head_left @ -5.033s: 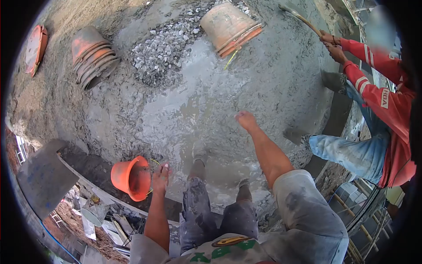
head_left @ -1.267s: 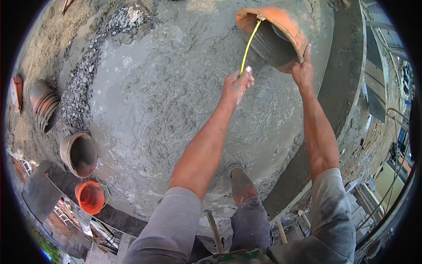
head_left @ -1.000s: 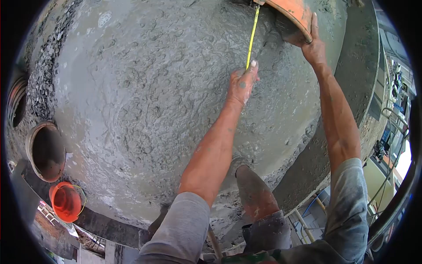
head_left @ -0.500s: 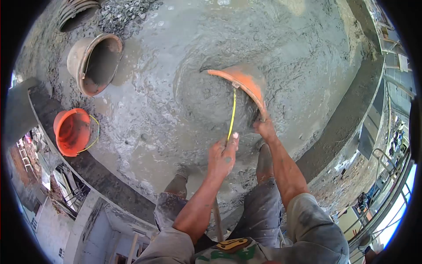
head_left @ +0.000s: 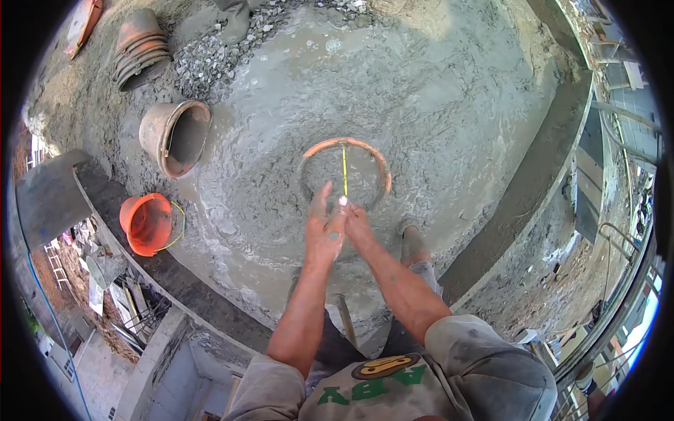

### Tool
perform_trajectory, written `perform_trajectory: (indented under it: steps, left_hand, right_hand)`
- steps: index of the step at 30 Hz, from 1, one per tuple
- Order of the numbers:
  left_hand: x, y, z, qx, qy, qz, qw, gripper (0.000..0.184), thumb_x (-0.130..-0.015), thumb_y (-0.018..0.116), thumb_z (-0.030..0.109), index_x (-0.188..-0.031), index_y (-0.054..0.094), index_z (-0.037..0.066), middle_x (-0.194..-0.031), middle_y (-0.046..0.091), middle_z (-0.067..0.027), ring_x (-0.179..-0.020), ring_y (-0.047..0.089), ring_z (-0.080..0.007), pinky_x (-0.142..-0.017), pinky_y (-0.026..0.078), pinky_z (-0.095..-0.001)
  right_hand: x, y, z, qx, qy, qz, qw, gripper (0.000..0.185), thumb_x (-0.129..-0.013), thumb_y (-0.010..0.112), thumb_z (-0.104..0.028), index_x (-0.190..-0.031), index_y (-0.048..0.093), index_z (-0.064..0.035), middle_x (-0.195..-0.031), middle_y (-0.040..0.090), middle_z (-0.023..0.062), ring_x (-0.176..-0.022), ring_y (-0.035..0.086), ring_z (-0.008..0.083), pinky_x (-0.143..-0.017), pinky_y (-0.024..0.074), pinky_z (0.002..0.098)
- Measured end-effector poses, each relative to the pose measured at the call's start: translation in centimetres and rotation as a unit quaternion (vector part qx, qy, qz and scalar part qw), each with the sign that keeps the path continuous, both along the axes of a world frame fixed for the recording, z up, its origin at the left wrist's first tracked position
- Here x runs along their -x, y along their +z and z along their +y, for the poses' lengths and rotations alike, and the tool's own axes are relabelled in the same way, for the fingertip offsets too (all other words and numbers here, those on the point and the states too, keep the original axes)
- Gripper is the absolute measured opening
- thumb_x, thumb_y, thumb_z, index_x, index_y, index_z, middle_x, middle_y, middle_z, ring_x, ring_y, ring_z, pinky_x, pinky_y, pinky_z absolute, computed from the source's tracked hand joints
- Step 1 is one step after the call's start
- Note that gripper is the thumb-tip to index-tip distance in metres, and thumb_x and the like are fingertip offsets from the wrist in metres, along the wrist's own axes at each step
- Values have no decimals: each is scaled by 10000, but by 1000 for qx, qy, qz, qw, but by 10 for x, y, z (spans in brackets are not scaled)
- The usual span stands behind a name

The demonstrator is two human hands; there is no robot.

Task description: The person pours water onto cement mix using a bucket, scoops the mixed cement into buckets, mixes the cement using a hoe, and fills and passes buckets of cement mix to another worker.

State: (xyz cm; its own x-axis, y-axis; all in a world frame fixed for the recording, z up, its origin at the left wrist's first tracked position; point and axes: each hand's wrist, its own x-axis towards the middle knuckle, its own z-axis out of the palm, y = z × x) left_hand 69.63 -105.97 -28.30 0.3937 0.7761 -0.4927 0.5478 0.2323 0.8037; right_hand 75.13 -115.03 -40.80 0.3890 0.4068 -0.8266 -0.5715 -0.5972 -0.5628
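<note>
An orange-rimmed bucket (head_left: pixel 383 167) sits sunk in the wet grey concrete (head_left: pixel 435 126), upright and full to near its rim. Its yellow handle (head_left: pixel 345 168) runs from the far rim toward me. My left hand (head_left: pixel 326 226) is at the near end of the handle, index finger raised, thumb against it. Right beside it, my right hand (head_left: pixel 357 223) is closed at the same end of the handle, the two hands touching. The bucket's near rim is hidden by concrete and my hands.
At the left lie a grey bucket (head_left: pixel 156 133) and an orange bucket (head_left: pixel 133 217), with stacked buckets (head_left: pixel 140 43) behind. Gravel (head_left: pixel 210 56) and a person's boot (head_left: pixel 236 24) are at the top. A form wall (head_left: pixel 519 210) curves along the right; a wooden handle (head_left: pixel 345 317) stands between my legs.
The bucket has gone from tilted to upright, sunk in the concrete. My right hand has left its rim and joined my left hand at the yellow handle. The view has shifted.
</note>
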Motion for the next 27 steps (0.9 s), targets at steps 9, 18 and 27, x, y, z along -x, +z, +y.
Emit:
perform_trajectory:
  steps: [9, 18, 27]
  left_hand:
    - [182, 172, 51, -22, 175, 6, 984, 351, -915, 535, 243, -1099, 551, -56, -923, 616, -114, -862, 577, -158, -812, 446, -281]
    - [39, 175, 40, 45, -152, -85, 984, 254, -913, 518, 199, -1003, 575, -31, -814, 599, -75, -726, 555, -126, -681, 468, -262]
    - [-157, 291, -16, -46, -418, -224, 879, 283, -880, 567, 193, -1047, 596, -33, -807, 635, -75, -748, 588, -119, -672, 464, -253]
  right_hand:
    - [-57, 114, -31, 66, -112, -18, 991, 333, -863, 561, -329, -622, 507, -105, -531, 407, -11, -430, 346, 116, -446, 316, 296]
    - [-71, 464, -203, 78, -207, -246, 944, 234, -794, 589, -238, -748, 616, -10, -597, 473, 43, -564, 472, 153, -516, 350, 325]
    - [-28, 787, -364, 157, -405, -540, 721, 101, -834, 524, -115, -741, 490, -96, -563, 407, -50, -414, 294, 18, -356, 216, 192]
